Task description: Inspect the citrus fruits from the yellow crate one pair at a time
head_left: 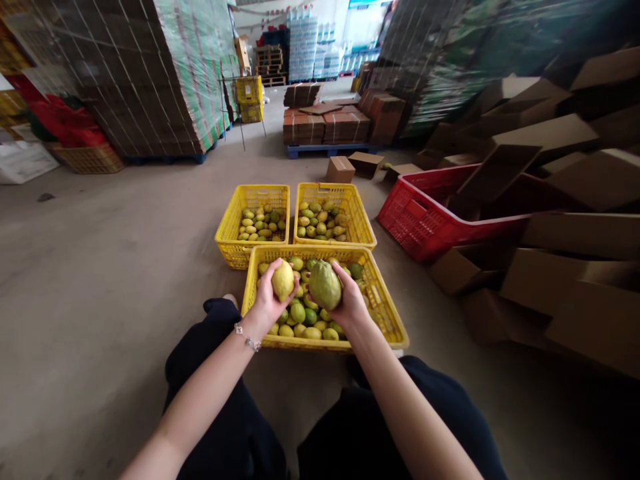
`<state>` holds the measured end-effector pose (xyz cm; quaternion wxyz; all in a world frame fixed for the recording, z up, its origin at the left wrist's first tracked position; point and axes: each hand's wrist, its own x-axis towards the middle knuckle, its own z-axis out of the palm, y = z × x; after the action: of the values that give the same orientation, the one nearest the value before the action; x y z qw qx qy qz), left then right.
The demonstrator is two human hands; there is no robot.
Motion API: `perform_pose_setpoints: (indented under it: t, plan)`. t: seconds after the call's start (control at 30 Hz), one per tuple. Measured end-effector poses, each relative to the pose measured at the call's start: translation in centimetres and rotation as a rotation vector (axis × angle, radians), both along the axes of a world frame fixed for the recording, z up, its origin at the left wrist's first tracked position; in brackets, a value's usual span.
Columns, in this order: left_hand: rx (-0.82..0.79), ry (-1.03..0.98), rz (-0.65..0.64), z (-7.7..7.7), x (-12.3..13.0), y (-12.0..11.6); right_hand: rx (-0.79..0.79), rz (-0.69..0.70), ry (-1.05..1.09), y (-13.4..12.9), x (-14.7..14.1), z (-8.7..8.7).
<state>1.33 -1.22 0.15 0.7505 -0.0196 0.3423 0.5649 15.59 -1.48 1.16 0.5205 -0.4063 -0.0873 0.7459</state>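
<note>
My left hand [269, 299], with a bracelet at the wrist, is wrapped round a yellow, lemon-like fruit [283, 280]. A larger, slightly ribbed green fruit [325, 285], rounded and a bit pear-shaped, is gripped in my right hand [351, 300]. I cannot tell its exact kind. Both hands are above the front yellow crate [400, 327], side by side, with the two fruits a little apart. Inside that crate lie many green and yellow fruits [313, 333], partly hidden by my hands.
Behind the front crate stand a left yellow crate [225, 230] and a right yellow crate [367, 223], both holding fruit. A red crate [415, 220] and heaped cardboard boxes [560, 280] occupy the right. Flattened cartons [345, 127] sit on a blue pallet [325, 151] farther back.
</note>
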Motion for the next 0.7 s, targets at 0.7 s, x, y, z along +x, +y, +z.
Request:
perform_pose_setpoints:
  t: [0.7]
  plan:
    - [-0.072, -0.03, 0.124, -1.0, 0.2, 0.3, -0.003, -0.129, 0.03, -0.2, -0.1, -0.4]
